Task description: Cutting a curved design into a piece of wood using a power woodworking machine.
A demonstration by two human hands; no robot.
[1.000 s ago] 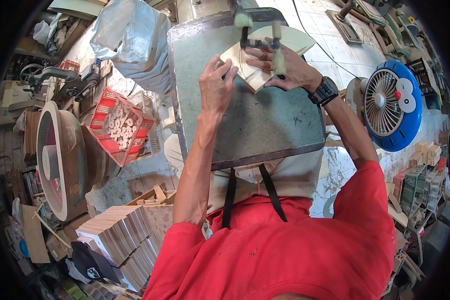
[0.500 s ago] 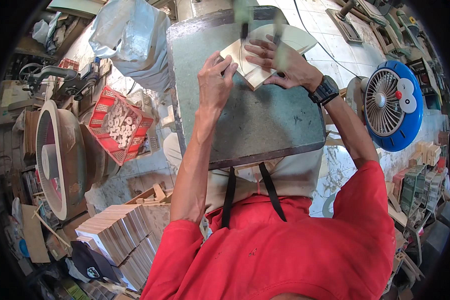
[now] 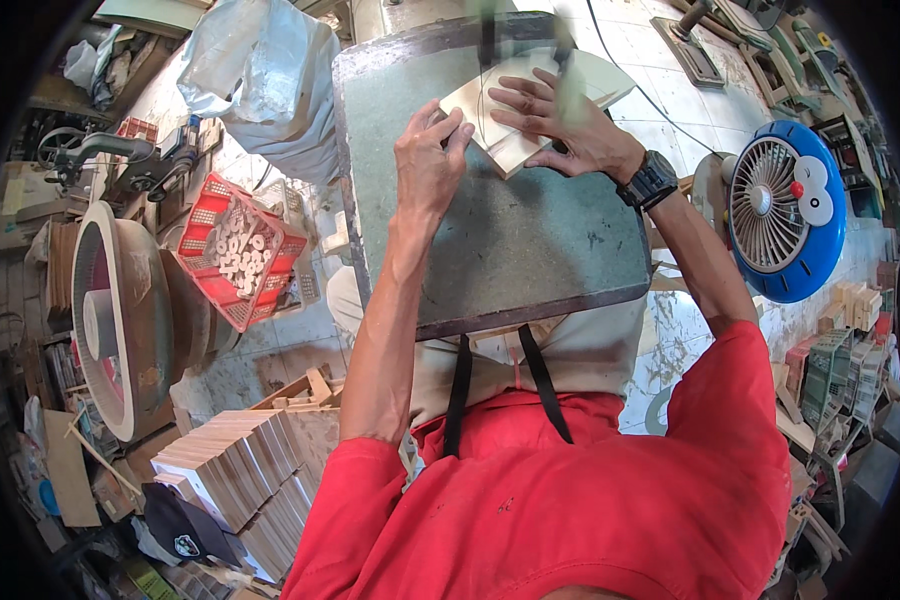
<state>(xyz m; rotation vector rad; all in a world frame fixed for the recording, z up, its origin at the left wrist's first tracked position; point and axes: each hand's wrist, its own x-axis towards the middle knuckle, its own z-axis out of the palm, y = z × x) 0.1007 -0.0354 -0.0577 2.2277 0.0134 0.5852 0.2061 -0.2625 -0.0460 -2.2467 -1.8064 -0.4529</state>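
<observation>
A thin pale wooden panel [image 3: 510,110] lies flat on the green metal saw table [image 3: 500,240]. My left hand [image 3: 428,155] grips its near left corner with pinched fingers. My right hand [image 3: 560,120], with a black watch at the wrist, presses flat on top of the panel with its fingers spread. A thin vertical blade and its blurred guide [image 3: 485,45] meet the panel at its far edge, between my hands. A cut line shows in the wood in front of the blade.
A red plastic crate [image 3: 238,250] of small white pieces sits left of the table. Stacks of wooden boards [image 3: 235,480] stand lower left beside a large round wooden disc [image 3: 120,320]. A blue round fan [image 3: 785,210] stands at right. A plastic bag [image 3: 260,80] hangs upper left.
The panel has turned and shifted slightly under my hands at the blade. My right hand has moved a little left on top of it; my left hand keeps its hold.
</observation>
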